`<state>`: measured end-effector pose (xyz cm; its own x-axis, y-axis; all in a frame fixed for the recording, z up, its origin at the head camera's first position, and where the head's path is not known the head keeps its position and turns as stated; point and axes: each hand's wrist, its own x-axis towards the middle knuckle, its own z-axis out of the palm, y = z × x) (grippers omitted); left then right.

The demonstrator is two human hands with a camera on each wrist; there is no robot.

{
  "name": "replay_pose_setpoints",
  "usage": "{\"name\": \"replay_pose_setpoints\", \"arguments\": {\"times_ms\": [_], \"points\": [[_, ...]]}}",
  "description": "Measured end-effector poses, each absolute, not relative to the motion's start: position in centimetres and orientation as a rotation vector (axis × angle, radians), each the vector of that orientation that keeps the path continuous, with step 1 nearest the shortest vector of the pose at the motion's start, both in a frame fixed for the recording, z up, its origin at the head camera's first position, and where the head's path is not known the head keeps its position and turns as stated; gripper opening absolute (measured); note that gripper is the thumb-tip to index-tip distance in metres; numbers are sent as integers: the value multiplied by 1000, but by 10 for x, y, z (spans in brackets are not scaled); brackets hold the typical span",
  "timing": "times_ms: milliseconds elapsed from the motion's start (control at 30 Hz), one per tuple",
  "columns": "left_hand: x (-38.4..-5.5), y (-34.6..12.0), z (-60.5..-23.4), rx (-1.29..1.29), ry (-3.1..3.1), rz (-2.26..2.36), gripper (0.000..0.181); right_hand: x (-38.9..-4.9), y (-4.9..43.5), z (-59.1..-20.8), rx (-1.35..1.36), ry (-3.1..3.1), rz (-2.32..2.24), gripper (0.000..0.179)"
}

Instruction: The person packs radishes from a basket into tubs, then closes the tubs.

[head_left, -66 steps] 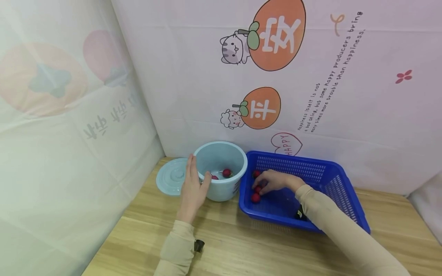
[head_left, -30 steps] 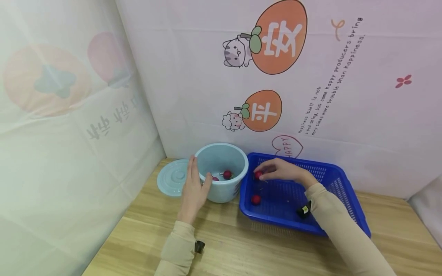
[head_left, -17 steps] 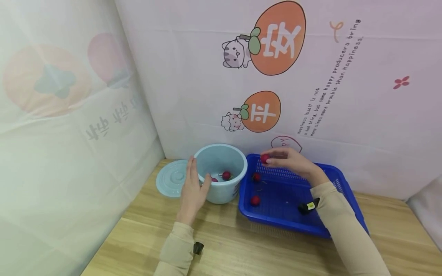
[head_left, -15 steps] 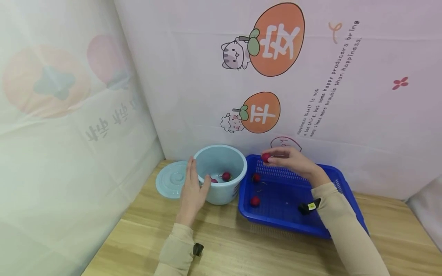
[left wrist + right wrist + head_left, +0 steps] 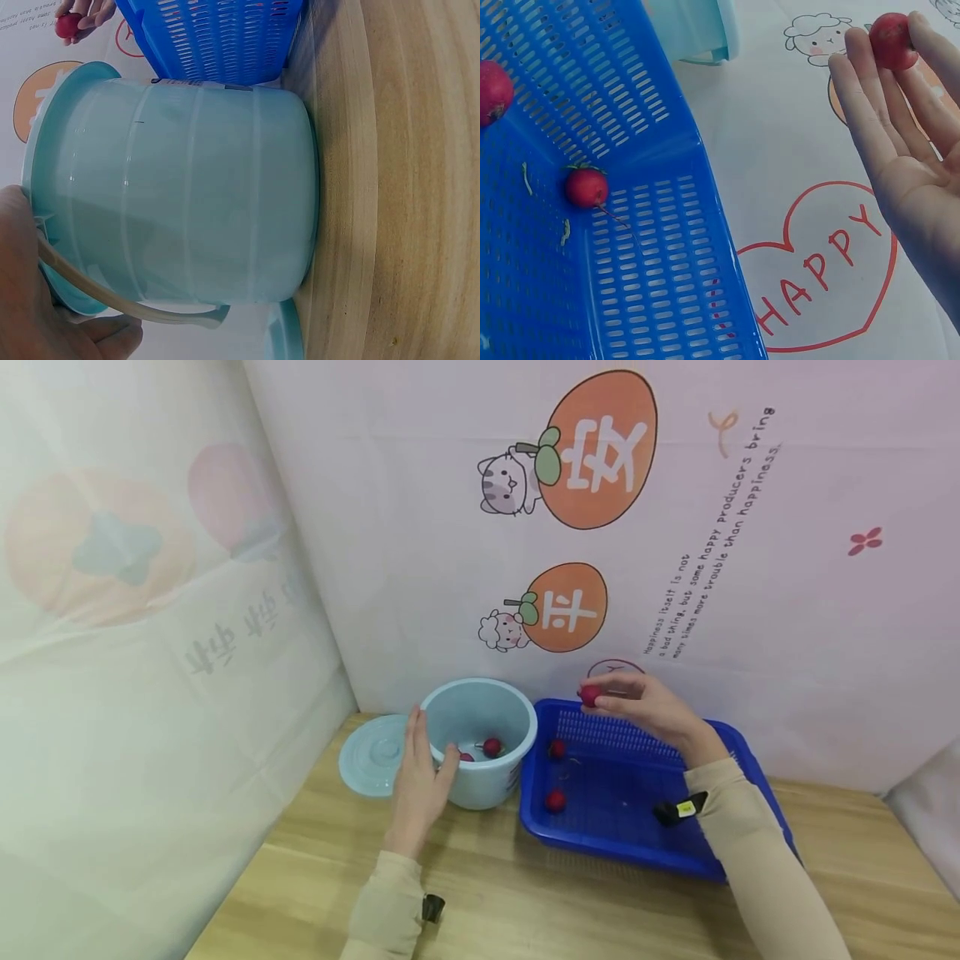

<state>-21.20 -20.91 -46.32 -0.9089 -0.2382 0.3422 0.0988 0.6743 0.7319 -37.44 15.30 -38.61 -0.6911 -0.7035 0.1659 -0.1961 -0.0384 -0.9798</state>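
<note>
In the bucket point(image 5: 483, 783), head view alone shows radishes point(image 5: 492, 747); right hand point(image 5: 651, 702) pinches another point(image 5: 590, 696), left hand point(image 5: 418, 783) straight-fingered.

We can pass above the bucket point(image 5: 483, 785); lower down, its wall point(image 5: 187, 195) and the blue basket point(image 5: 622, 852) stand in our way.

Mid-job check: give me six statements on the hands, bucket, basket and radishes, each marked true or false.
1. The right hand pinches a radish. True.
2. The left hand is at the rim of the bucket. True.
3. The bucket contains no radish. False: two radishes show inside.
4. Two more radishes show in the blue basket. True.
5. The bucket is covered. False: its lid is off, beside it.
6. The left hand holds a radish. False: only the right hand does.
</note>
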Motion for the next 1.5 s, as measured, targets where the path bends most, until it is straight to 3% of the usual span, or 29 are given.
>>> {"name": "replay_pose_setpoints", "arguments": {"times_ms": [1500], "points": [[-211, -210, -464, 89, -2470, -1118, 80, -350, 25, -404, -1125, 1868, -1592, 33]]}}
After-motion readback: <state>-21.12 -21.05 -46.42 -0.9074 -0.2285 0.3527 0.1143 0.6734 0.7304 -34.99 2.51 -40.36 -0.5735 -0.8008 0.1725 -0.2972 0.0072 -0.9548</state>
